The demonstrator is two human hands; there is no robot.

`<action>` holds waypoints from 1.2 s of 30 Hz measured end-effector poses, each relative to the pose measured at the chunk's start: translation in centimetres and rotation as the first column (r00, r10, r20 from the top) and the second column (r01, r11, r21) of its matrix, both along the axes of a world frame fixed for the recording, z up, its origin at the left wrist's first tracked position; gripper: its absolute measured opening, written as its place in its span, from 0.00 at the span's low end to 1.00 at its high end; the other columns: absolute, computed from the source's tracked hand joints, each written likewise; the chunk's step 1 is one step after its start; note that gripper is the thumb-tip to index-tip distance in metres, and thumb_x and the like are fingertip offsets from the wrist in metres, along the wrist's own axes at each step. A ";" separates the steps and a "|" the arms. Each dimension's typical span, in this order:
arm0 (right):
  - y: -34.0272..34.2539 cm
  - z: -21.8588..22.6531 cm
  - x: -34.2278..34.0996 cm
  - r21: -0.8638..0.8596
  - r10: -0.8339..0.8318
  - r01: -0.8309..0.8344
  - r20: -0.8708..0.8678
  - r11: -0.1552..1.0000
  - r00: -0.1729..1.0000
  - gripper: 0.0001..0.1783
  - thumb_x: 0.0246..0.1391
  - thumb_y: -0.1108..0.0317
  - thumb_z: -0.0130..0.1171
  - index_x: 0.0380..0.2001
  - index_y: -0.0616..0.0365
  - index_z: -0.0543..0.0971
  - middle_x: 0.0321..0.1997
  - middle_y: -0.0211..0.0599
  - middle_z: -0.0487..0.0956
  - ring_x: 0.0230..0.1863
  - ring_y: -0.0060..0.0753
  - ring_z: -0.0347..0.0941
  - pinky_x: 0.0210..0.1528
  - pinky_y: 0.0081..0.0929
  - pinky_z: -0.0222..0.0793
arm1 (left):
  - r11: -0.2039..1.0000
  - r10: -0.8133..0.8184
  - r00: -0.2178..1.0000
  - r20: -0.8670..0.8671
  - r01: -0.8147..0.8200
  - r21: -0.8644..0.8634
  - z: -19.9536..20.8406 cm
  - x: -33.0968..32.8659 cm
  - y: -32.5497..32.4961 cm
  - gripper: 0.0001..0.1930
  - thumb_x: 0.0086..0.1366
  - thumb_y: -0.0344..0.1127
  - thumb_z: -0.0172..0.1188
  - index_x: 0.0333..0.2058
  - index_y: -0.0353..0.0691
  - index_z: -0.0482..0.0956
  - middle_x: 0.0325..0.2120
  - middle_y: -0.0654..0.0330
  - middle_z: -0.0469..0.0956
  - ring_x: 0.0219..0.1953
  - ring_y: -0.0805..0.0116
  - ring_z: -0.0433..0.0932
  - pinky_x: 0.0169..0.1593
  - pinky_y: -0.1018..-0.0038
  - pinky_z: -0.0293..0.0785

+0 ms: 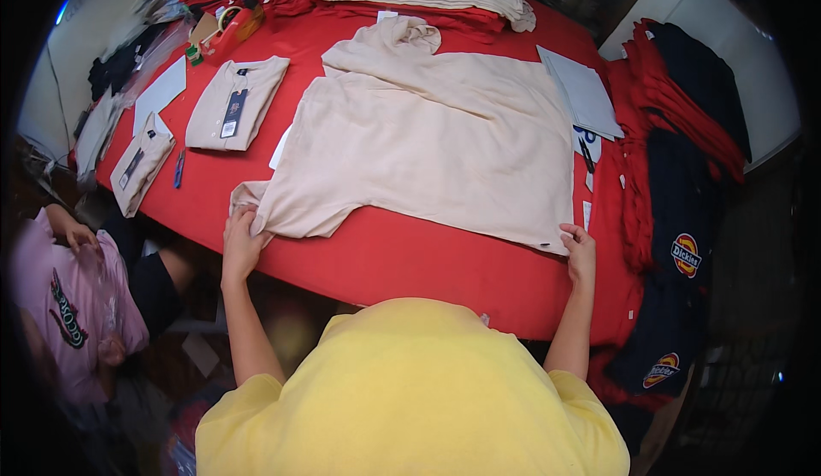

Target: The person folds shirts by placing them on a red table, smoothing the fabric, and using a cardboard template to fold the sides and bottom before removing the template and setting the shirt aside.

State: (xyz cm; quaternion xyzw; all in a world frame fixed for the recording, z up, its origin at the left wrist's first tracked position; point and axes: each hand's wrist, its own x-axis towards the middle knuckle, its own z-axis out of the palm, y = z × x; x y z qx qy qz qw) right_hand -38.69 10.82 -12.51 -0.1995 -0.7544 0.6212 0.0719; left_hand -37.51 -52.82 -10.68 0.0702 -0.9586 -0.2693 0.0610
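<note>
A beige T-shirt point(428, 142) lies spread sideways on the red-covered table point(410, 271), its hem at the right and its near sleeve at the left. My left hand point(243, 241) grips the edge of that near sleeve, fingers closed on the cloth. At the hem's near corner, my right hand point(579, 249) pinches the fabric between thumb and fingers. The far sleeve is bunched up near the back of the table. Under the shirt's left edge, a bit of white sheet point(280, 149) peeks out.
Two folded, tagged beige shirts point(229, 110) lie at the left, near a blue pen-like tool point(179, 170) and a red tape dispenser point(224, 38). White sheets point(581, 91) and stacked red and navy garments point(676, 211) line the right. Another person in pink point(90, 305) sits at lower left.
</note>
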 end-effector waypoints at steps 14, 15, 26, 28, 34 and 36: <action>-7.4 2.6 0.3 0.832 0.095 0.006 -0.071 0.554 0.993 0.12 0.52 0.69 0.59 0.41 0.57 0.78 0.54 0.42 0.70 0.57 0.47 0.63 0.55 0.39 0.65 | -0.366 -0.279 0.960 -0.037 -0.071 0.928 6.8 -4.0 10.9 0.38 0.70 0.60 0.40 0.63 0.30 0.55 0.62 0.49 0.60 0.63 0.52 0.63 0.65 0.60 0.58; -8.4 2.6 0.5 0.813 0.119 -0.013 -0.069 0.582 0.990 0.11 0.52 0.70 0.59 0.41 0.58 0.78 0.53 0.42 0.70 0.56 0.47 0.63 0.54 0.39 0.65 | -0.356 -0.220 0.973 0.072 -0.149 0.923 6.5 -4.1 11.9 0.37 0.70 0.58 0.41 0.63 0.29 0.54 0.63 0.49 0.57 0.64 0.51 0.61 0.66 0.60 0.56; -13.7 1.1 0.6 0.804 0.384 -0.104 -0.162 0.586 0.909 0.08 0.47 0.79 0.56 0.33 0.60 0.79 0.40 0.40 0.76 0.47 0.48 0.67 0.49 0.39 0.64 | 0.947 -0.083 0.950 -0.300 0.169 0.274 3.2 -5.2 12.5 0.22 0.59 0.17 0.48 0.52 0.37 0.72 0.52 0.53 0.72 0.59 0.57 0.68 0.60 0.66 0.65; -17.6 2.2 -1.4 0.776 0.621 -0.288 -0.165 0.562 0.766 0.08 0.48 0.78 0.56 0.33 0.60 0.79 0.41 0.41 0.76 0.45 0.48 0.68 0.48 0.39 0.65 | 0.982 -0.155 0.879 -0.450 0.188 0.028 2.4 -7.0 11.7 0.21 0.58 0.19 0.49 0.51 0.39 0.74 0.51 0.54 0.72 0.57 0.56 0.69 0.59 0.66 0.66; -27.1 2.8 -8.2 0.756 0.812 -0.436 -0.211 0.489 0.544 0.13 0.48 0.74 0.59 0.39 0.56 0.80 0.42 0.40 0.77 0.45 0.46 0.70 0.48 0.37 0.68 | 0.966 -0.253 0.961 -0.116 0.258 0.031 0.9 -10.6 8.3 0.11 0.62 0.29 0.54 0.43 0.37 0.77 0.35 0.53 0.78 0.39 0.57 0.76 0.45 0.67 0.71; -26.5 3.2 -10.4 0.659 0.824 -0.534 -0.251 0.530 0.508 0.11 0.51 0.72 0.59 0.39 0.57 0.80 0.34 0.35 0.79 0.37 0.39 0.72 0.44 0.32 0.69 | 0.931 -0.230 0.973 0.000 0.220 0.291 2.3 -11.6 7.8 0.09 0.65 0.32 0.54 0.41 0.35 0.77 0.29 0.57 0.78 0.33 0.64 0.74 0.39 0.70 0.70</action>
